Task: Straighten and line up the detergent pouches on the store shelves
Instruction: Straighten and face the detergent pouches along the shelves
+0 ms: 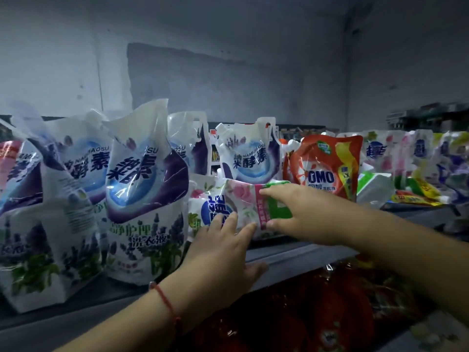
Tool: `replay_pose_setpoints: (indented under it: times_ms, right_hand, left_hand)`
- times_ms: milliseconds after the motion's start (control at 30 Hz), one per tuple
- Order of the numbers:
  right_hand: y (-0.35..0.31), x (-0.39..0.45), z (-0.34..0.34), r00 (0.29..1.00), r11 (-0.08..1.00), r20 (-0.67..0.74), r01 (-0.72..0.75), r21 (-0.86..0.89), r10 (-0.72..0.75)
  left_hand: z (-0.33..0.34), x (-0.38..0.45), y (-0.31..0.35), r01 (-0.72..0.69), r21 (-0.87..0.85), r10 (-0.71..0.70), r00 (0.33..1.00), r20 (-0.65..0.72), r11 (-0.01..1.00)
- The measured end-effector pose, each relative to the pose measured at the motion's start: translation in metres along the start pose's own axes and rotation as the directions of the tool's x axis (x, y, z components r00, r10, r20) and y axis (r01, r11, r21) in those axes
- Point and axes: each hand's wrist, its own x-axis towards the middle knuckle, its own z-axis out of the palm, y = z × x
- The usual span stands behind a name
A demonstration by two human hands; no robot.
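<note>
In the head view, I see the pink floral pouch (236,207) lying on its side in the middle of the frame, on the shelf (291,252), just right of the tall lavender pouch (144,189). My right hand (302,214) grips its green and pink end, thumb below and fingers on top. My left hand (223,252) rests on its front with fingers nearly straight, holding nothing. I judge the pouch is soft, filled with liquid, heavy for its size, and the film is slippery. It will sag, so I think it is better to take it by the stiff sealed edge and support the bottom. The orange OMO pouch (327,166) stands behind.
</note>
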Motion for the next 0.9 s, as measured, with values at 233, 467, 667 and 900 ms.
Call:
replay_pose_setpoints:
  times_ms: [233, 467, 667, 900]
  right_hand:
    - [0.014, 0.096, 0.006, 0.985, 0.980, 0.103, 0.153, -0.126, -0.140]
    - [0.016, 0.148, 0.023, 0.950, 0.957, 0.138, 0.288, -0.047, -0.279]
    - [0.024, 0.164, 0.022, 0.942, 0.947, 0.128, 0.293, 0.131, -0.309]
    - [0.047, 0.152, 0.003, 0.952, 0.846, 0.071, 0.228, 0.482, -0.297]
  left_hand:
    - [0.024, 0.035, 0.008, 0.151, -0.039, -0.152, 0.988, -0.027, 0.988]
    - [0.040, 0.039, 0.020, 0.312, -0.100, -0.315, 0.949, -0.015, 0.945]
    - [0.042, 0.043, 0.034, 0.399, -0.197, -0.429, 0.892, -0.143, 0.896]
    - [0.048, 0.044, 0.051, 0.505, -0.462, -0.633, 0.755, -0.173, 0.729]
